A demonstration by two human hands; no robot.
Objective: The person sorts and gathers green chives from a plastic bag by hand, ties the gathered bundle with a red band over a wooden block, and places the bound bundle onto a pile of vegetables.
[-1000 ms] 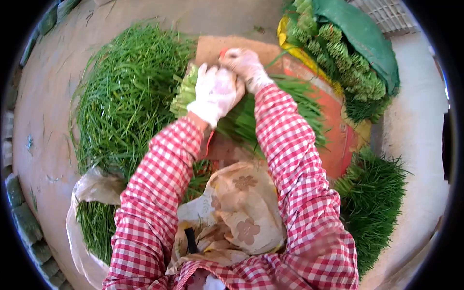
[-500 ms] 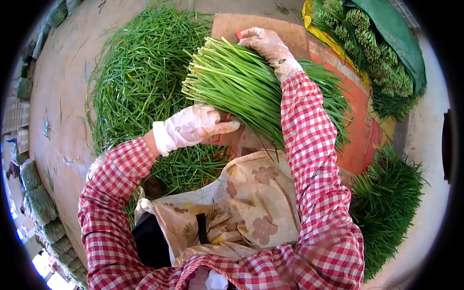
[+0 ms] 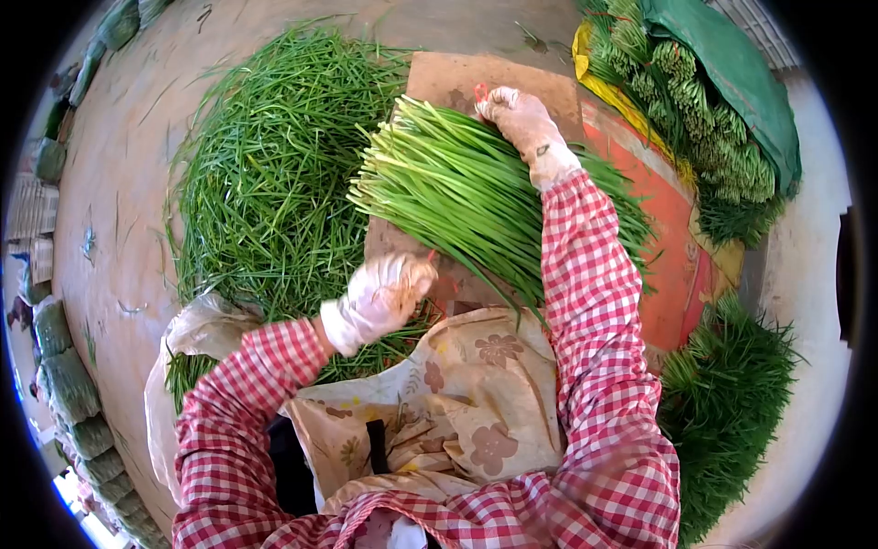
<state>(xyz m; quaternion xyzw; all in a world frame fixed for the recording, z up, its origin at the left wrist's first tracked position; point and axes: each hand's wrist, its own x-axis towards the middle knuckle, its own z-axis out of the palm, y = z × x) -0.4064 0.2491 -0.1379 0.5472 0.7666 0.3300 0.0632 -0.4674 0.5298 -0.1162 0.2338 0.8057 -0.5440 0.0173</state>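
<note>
A large bundle of long green stalks, which look like garlic chives (image 3: 457,183), lies across a board (image 3: 457,78), pale cut ends to the left. Above it my right hand (image 3: 521,128), in a stained white glove, is closed with a red tie (image 3: 481,91) sticking out of the fingers. My left hand (image 3: 389,293), gloved too and slightly blurred, is closed below the bundle, apart from the stalks. A bit of red shows at its fingertips, seemingly the tie's other end. Whether the tie runs under the bundle is hidden.
Loose green leaves (image 3: 274,174) are heaped to the left. Tied bundles (image 3: 722,119) lie in a green and yellow wrap at the upper right. More chives (image 3: 732,384) lie at lower right. A flowered apron (image 3: 457,393) covers my lap, beside a clear plastic bag (image 3: 206,329).
My left hand has drawn down from the bundle's lower edge and closed. The right hand has moved slightly down and right, its fingers now bunched. The bundle lies flatter on the board.
</note>
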